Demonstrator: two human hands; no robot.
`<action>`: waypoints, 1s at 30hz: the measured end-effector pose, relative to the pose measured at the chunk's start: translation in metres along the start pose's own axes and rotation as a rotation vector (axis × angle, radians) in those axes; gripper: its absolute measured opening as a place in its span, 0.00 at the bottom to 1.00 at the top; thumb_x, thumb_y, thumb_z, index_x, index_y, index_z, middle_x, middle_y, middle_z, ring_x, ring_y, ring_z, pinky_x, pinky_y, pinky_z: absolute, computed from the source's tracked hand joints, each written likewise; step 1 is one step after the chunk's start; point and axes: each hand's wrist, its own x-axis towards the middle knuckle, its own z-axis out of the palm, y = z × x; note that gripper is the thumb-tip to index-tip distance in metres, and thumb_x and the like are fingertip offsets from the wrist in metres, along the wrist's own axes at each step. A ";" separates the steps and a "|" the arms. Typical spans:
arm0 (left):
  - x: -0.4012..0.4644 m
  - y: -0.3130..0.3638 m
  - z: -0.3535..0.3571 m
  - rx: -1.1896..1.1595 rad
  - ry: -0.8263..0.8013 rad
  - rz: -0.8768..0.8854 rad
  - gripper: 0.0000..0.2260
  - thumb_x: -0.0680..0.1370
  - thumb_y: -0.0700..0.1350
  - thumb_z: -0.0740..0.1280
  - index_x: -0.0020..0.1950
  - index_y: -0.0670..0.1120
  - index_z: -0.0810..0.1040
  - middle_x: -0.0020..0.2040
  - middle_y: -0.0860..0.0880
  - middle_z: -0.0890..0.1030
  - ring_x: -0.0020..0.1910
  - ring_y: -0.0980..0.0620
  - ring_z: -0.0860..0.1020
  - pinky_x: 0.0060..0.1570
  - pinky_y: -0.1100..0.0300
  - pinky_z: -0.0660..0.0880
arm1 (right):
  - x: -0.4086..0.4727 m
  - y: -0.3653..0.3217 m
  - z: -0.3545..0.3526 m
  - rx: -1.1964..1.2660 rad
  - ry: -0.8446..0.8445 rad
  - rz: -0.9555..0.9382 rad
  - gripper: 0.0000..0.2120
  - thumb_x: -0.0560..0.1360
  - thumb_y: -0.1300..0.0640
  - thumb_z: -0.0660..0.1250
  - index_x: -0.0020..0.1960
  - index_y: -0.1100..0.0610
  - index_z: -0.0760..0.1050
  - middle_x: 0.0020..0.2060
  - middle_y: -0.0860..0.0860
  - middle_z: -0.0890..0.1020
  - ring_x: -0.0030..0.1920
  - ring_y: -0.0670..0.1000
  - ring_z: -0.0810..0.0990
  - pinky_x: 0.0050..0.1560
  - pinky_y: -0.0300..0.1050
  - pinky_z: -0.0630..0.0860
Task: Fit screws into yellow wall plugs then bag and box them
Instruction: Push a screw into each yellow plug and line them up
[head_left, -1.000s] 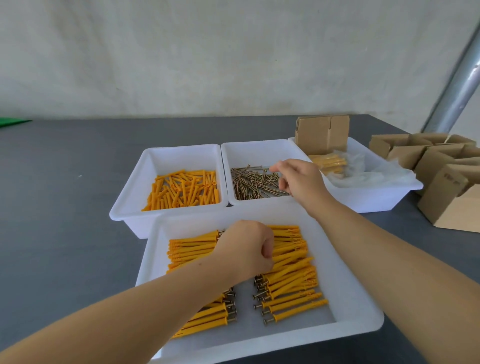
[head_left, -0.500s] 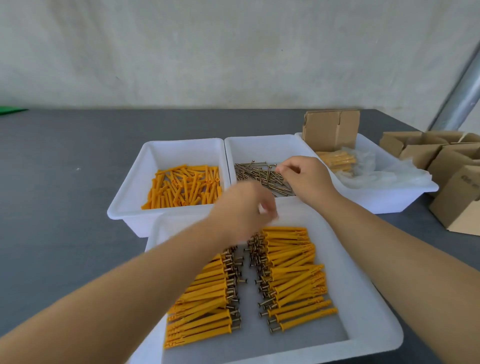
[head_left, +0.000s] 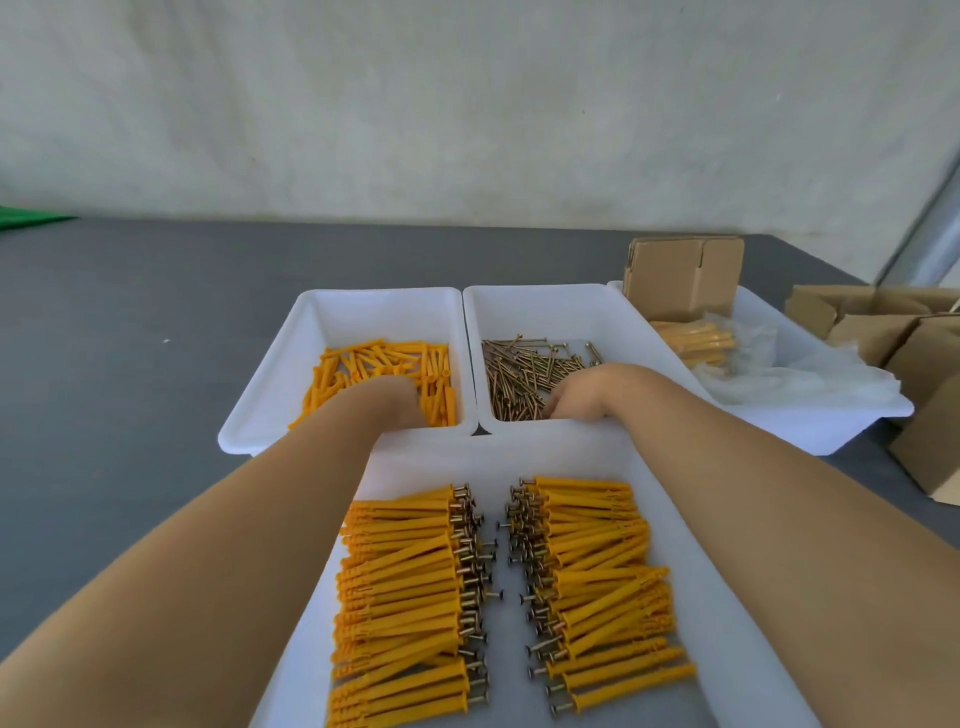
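Observation:
My left hand (head_left: 393, 399) reaches down into the white bin (head_left: 260, 410) of loose yellow wall plugs (head_left: 363, 358); its fingers are buried among them and hidden. In the neighbouring white bin (head_left: 545, 299) my right hand (head_left: 579, 397) is on the pile of brass screws (head_left: 519, 369), fingers bent down into it. Whether either hand holds anything does not show. In front, a large white tray (head_left: 467, 457) holds two rows of plugs fitted with screws (head_left: 405, 582), screw heads facing the middle gap.
A third white bin (head_left: 831, 421) at the right holds a bagged bundle of plugs (head_left: 696, 338), clear plastic bags (head_left: 789, 374) and a cardboard box (head_left: 680, 275). More folded cardboard boxes (head_left: 893, 322) lie on the grey table (head_left: 130, 338) at the far right.
My left hand left the front tray and moved forward into the plug bin. My right hand sank lower into the screws. The view tilted down toward the front tray.

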 end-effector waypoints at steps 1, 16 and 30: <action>0.000 0.001 0.000 -0.009 0.014 0.011 0.14 0.80 0.44 0.64 0.64 0.41 0.78 0.63 0.43 0.77 0.63 0.43 0.74 0.58 0.55 0.71 | 0.001 -0.001 0.000 -0.028 -0.003 -0.003 0.21 0.81 0.50 0.62 0.73 0.53 0.72 0.71 0.53 0.72 0.69 0.56 0.71 0.69 0.53 0.70; -0.014 -0.004 -0.004 -0.664 0.548 0.074 0.15 0.80 0.34 0.59 0.63 0.48 0.75 0.43 0.49 0.79 0.36 0.52 0.84 0.33 0.56 0.79 | -0.008 -0.003 0.000 -0.033 0.013 -0.064 0.19 0.82 0.51 0.61 0.72 0.53 0.71 0.69 0.52 0.74 0.68 0.54 0.73 0.59 0.43 0.69; -0.073 0.030 0.001 -1.656 0.244 0.218 0.07 0.81 0.36 0.64 0.54 0.42 0.81 0.43 0.45 0.84 0.39 0.52 0.84 0.40 0.56 0.81 | -0.057 0.006 0.012 1.353 0.820 -0.322 0.11 0.79 0.61 0.65 0.58 0.50 0.79 0.34 0.46 0.85 0.32 0.44 0.78 0.30 0.38 0.73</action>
